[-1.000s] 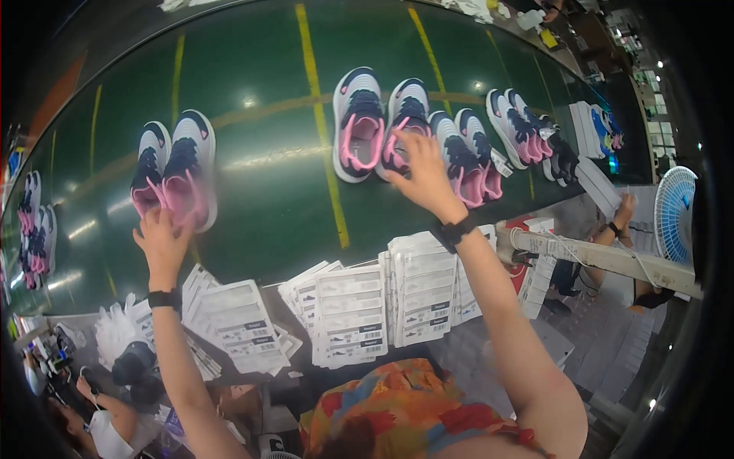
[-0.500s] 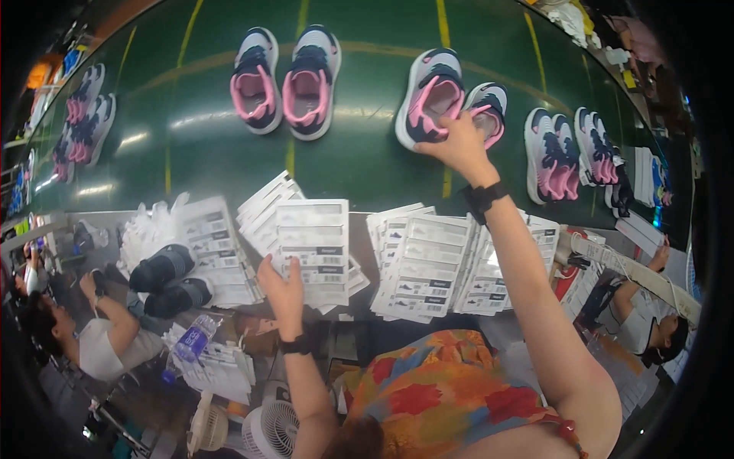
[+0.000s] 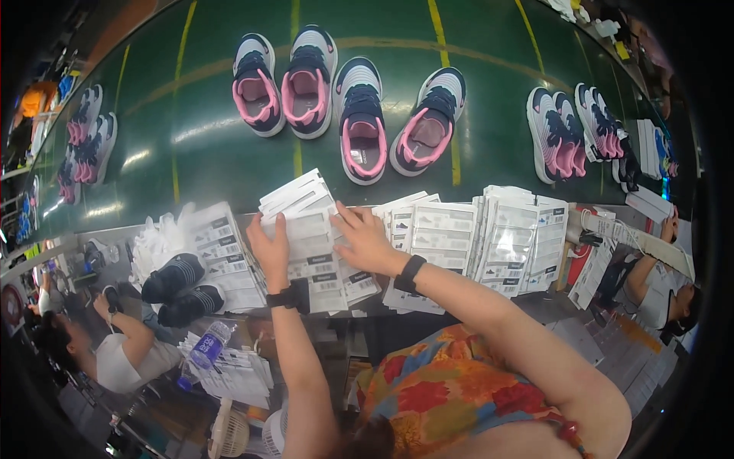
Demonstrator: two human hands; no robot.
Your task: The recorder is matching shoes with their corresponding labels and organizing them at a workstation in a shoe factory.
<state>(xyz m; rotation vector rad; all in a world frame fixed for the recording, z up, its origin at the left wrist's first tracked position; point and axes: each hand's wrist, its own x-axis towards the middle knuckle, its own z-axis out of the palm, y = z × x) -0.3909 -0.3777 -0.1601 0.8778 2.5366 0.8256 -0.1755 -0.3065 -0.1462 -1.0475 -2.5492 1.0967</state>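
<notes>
My left hand (image 3: 270,249) rests at the left edge of a stack of white label sheets (image 3: 313,264), its thumb and fingers apart. From the other side, my right hand (image 3: 365,239) touches the right edge of the same stack, fingertips spread. Whether a single label is caught under those fingertips is too small to tell. Beyond the hands, two navy, white and pink sneakers stand apart on the green surface, a left one (image 3: 362,103) and a right one (image 3: 447,96). Another matching pair of sneakers (image 3: 310,73) stands just to their left.
More label sheets (image 3: 440,229) lie to the right. Black striped shoes (image 3: 174,279) and white crumpled material (image 3: 157,239) sit left, above a plastic bottle (image 3: 210,344). Further sneakers (image 3: 554,138) stand on the green table (image 3: 214,168). Other people work at both sides.
My right hand has let go of the sneakers and come back to the label stack. That pair now stands further left, spread apart. My left hand has shifted slightly left and up.
</notes>
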